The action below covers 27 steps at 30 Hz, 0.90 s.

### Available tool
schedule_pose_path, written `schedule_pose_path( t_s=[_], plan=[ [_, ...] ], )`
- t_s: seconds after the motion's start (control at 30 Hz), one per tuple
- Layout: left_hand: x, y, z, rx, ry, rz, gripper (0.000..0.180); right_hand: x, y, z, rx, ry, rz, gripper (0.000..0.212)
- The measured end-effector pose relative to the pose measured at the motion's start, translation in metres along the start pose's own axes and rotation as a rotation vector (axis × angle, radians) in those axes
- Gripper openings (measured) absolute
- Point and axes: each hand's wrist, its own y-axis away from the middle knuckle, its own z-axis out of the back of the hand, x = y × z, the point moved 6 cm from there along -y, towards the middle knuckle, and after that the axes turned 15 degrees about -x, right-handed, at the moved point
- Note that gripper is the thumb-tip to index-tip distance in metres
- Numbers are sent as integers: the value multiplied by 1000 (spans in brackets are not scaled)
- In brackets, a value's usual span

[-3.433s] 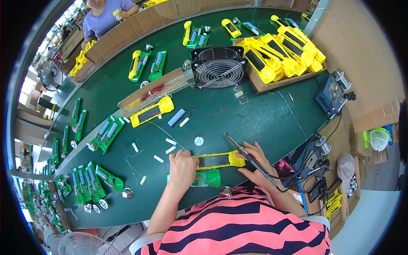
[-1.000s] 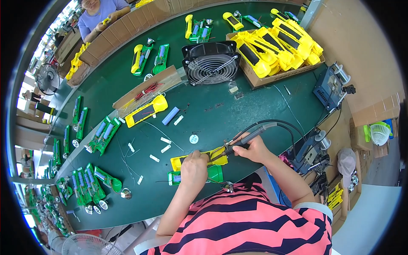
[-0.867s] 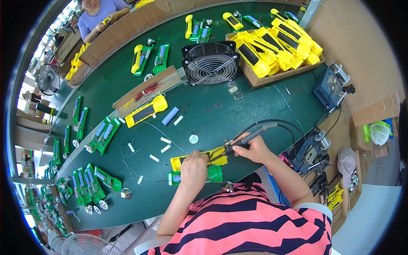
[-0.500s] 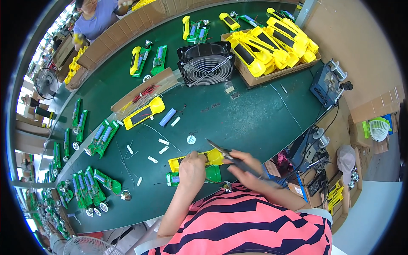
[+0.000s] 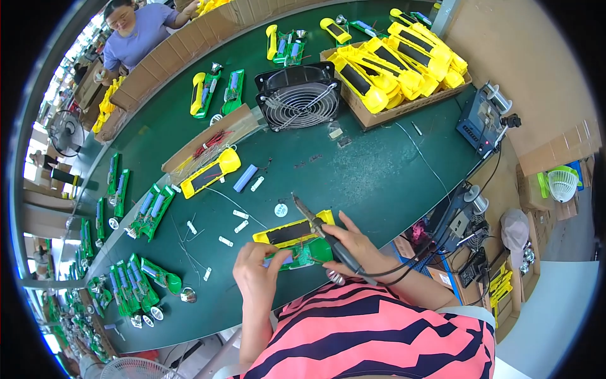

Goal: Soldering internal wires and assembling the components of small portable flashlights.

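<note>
Head view, listed from the left side of the green worktop (image 5: 379,170) to the right:

- Green flashlight halves (image 5: 151,208) lie in rows along the worktop's left edge, with small round reflectors beside the lower ones.
- A long cardboard tray (image 5: 208,142) sits near the middle of the worktop and holds thin red wires; a yellow flashlight shell (image 5: 211,174) lies just in front of it.
- The left hand (image 5: 257,275) is at the near edge; its fingers are curled and pressed onto the left end of the green circuit piece (image 5: 303,252).
- That piece lies at the near edge, touching a yellow flashlight body (image 5: 293,230) just behind it.
- The right hand (image 5: 356,246) has its fingers clamped round the dark handle of a soldering iron (image 5: 319,227), whose tip points up and left over the yellow body.
- A black fan (image 5: 300,95) stands toward the far edge.
- A cardboard box (image 5: 404,104) at the far right corner is heaped with yellow flashlights (image 5: 394,60).
</note>
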Motion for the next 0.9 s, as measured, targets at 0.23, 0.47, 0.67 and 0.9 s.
schedule_pose_path(
  t_s=[0.23,0.47,0.67,0.9],
  plan=[
    [3,24,-44,-161,267,-13,11,-13,-24,7,110,34,-48,68],
    [-8,27,-36,-136,143,-238,11,-2,-5,32,-225,-83,-194,28],
    [-4,22,-34,-85,140,-202,11,11,24,35,-283,68,-74,12],
    [-7,20,-36,-57,165,-175,12,-8,38,25,-516,-277,-283,17]
  ],
)
